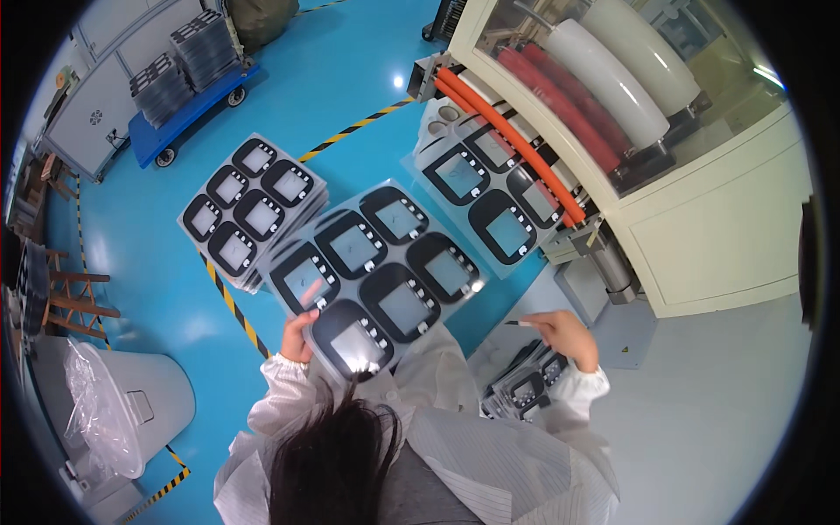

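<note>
Printed plastic sheet (378, 278): centre of the frame, slanted, six black rounded frames around clear windows
Left hand (297, 339): gripping the sheet's lower-left edge, a finger lying across one window
Grip advice: pinching the border rather than a window should leave fewer smudges; one-edge support may let the far side sag, so a level hold is best
Right hand (567, 337): right of centre, apart from the sheet, index finger extended; a slim item seems to be at its fingertips, but its kind and whether it is gripped cannot be told
Orange rollers (512, 140): upper right, near other printed sheets (503, 197); best to bring no sleeve close
Glare: washes out the sheet's lower window and right corner
Hidden: left palm, under the sheet; lower pile (529, 385), partly behind the right forearm; the body below, behind dark hair (337, 446)
</note>
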Motion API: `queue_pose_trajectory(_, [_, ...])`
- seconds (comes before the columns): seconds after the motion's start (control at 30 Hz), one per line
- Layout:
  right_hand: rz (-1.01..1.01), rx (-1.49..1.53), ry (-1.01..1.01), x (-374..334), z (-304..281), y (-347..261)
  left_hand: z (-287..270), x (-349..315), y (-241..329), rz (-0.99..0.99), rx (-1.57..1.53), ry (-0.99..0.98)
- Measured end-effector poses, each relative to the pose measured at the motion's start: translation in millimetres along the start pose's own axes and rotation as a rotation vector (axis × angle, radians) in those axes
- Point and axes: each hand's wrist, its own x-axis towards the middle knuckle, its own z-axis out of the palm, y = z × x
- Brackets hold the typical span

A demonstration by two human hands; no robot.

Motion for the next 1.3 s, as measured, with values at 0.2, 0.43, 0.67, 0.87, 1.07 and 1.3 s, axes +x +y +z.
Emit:
queue_pose_trajectory(0.2, [0.243, 0.581, 0.149, -39.2, 27.2, 37.1, -37.2, 65.6, 56.4, 0.184, 0.034, 0.069])
queue_pose_trajectory(0.43, [0.071, 0.718, 0.219, -0.5, 43.5, 34.9, -90.9, 114.5, 170.0, 0.312, 0.178, 0.226])
queue_pose_trajectory(0.67, [0.035, 0.911, 0.236, 52.6, 51.2, 19.9, -197.1, 149.6, 235.7, 0.420, 0.577, 0.650])
queue_pose_trajectory(0.87, [-0.034, 1.050, 0.205, 50.6, 43.2, -9.1, -273.6, 133.9, 189.5, 0.486, 1.170, 1.238])
queue_pose_trajectory(1.07, [-0.031, 1.158, 0.189, 32.3, 48.2, -25.2, -86.4, 140.8, 71.3, 0.935, 1.524, 0.417])
queue_pose_trajectory(1.3, [-0.130, 1.251, 0.038, 15.0, 28.9, -36.7, 160.7, 52.9, -127.5, 0.434, 1.013, -0.561])
